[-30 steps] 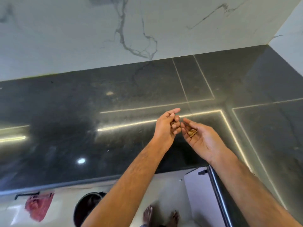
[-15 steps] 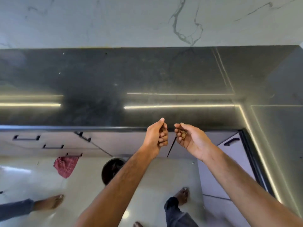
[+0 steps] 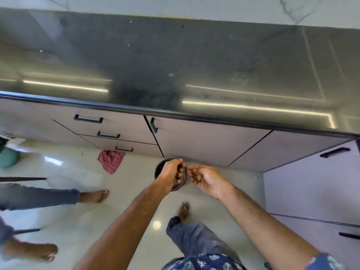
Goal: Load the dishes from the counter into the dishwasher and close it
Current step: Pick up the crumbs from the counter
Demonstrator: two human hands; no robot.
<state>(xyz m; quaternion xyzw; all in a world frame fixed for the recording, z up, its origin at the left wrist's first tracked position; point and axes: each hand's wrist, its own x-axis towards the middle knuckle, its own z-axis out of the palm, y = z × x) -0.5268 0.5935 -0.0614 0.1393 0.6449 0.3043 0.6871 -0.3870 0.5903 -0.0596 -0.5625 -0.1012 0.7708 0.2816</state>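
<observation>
My left hand (image 3: 171, 172) hovers with its fingers curled shut over a dark round bin (image 3: 158, 169) that stands on the floor against the cabinets. I cannot see anything inside that fist. Just to its right, my right hand (image 3: 209, 181) is cupped palm-up around small brown scraps (image 3: 198, 176). The two hands almost touch above the bin's rim. The glossy black counter (image 3: 136, 55) stretches across the top of the view, and no dishes show on it. No dishwasher is in view.
Pale cabinets with black handles (image 3: 88, 119) run under the counter and turn along the right side. A red checked cloth (image 3: 111, 160) lies on the white floor. Another person's bare feet (image 3: 94, 195) stand at the left; my own foot (image 3: 183, 210) is below the bin.
My view has tipped from the counter down to the floor. Both hands have come off the counter and dropped over the bin, the right still holding the scraps.
</observation>
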